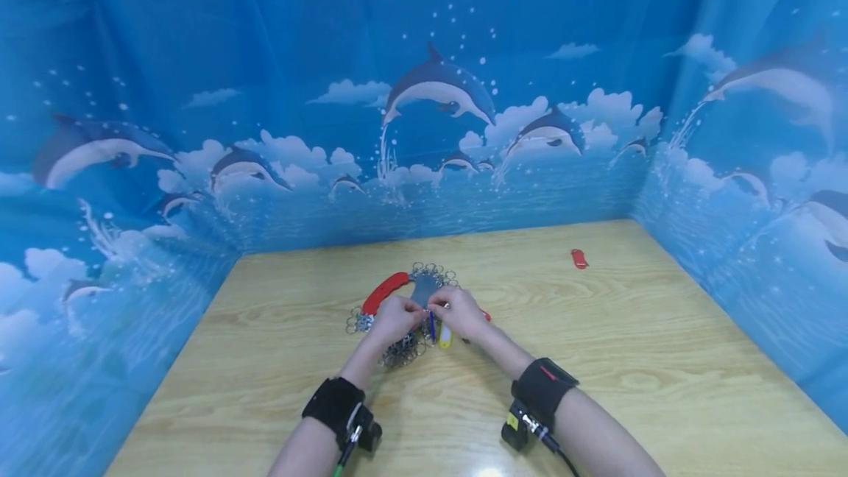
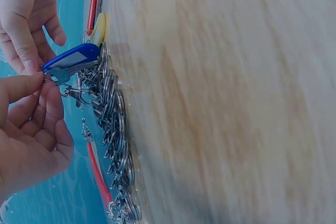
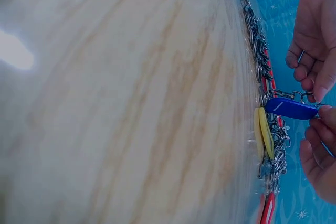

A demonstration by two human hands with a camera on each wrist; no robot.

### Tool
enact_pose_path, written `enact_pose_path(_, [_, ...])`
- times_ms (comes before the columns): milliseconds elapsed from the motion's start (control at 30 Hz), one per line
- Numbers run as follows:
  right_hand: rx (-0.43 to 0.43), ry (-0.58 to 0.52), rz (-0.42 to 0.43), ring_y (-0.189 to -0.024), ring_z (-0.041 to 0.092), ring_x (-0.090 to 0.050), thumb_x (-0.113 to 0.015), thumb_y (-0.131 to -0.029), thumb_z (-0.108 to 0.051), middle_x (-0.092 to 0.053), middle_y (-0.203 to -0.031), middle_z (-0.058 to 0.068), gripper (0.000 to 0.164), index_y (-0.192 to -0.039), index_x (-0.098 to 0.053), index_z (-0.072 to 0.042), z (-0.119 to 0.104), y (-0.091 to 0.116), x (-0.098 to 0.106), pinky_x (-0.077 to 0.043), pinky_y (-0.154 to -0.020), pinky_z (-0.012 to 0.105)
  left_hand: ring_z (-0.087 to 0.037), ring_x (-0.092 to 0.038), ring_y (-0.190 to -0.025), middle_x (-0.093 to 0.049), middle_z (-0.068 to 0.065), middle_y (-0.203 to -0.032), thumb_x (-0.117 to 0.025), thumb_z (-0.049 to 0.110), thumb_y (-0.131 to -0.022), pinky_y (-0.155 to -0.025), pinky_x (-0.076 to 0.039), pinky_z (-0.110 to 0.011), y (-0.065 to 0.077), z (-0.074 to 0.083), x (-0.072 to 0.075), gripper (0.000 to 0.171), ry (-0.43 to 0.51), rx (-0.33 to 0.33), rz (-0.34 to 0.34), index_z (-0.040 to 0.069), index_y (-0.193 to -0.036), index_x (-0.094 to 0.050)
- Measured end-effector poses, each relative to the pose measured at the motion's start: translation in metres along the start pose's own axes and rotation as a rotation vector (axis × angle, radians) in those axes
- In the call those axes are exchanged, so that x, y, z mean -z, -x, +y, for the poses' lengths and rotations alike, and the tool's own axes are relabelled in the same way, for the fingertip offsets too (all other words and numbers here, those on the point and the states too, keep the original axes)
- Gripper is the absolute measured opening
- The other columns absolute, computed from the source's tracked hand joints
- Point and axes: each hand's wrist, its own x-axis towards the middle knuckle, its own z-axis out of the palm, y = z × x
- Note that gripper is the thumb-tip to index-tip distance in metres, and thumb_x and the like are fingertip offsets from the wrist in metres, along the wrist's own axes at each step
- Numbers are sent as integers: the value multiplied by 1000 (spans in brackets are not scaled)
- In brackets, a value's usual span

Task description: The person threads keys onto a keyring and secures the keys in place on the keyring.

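My left hand [image 1: 395,317] and right hand [image 1: 461,311] meet fingertip to fingertip over a pile of metal key rings with clasps [image 2: 113,124]. Between them hangs a blue key tag [image 3: 291,108] with a pale label, its ring end at the fingertips. The right hand [image 3: 324,148] pinches that end. A metal ring joined to a clasp [image 3: 307,96] is pinched by the left hand [image 2: 37,135]. Keys [image 2: 63,73] appear beside the blue tag. Close by on the table is a yellow key tag [image 1: 445,336]. How the rings link is hidden by the fingers.
A curved red strip [image 1: 386,292] lies left of the hands, with rings at its ends. Behind the hands is a grey piece [image 1: 425,287] edged with rings. One red key tag [image 1: 579,259] lies apart at the far right of the wooden table [image 1: 596,337]. Dolphin-print curtains [image 1: 437,168] border it.
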Motion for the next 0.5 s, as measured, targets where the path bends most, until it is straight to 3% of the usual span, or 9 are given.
enact_pose_path(233, [39,48,33,-82,21,-60,-65,-84,-7,-65,-85,6,8,-86,-69,-1,0,0,-4,-48,-75,33,-10,-34,-46,-45,4,-52,-61,19,-87,-44,-26,-23,1,4,2,29,-22,-7,24,2,-63,-62])
enact_pose_path(500, [30,76,0,-84,19,-60,-64,-85,-9,-64,-88,5,9,-90,-69,-2,-2,3,-2,-48,-76,33,-10,-39,-50,-51,3,-58,-64,20,-86,-47,-31,-23,1,3,3,23,-25,3,4,2,-72,-68])
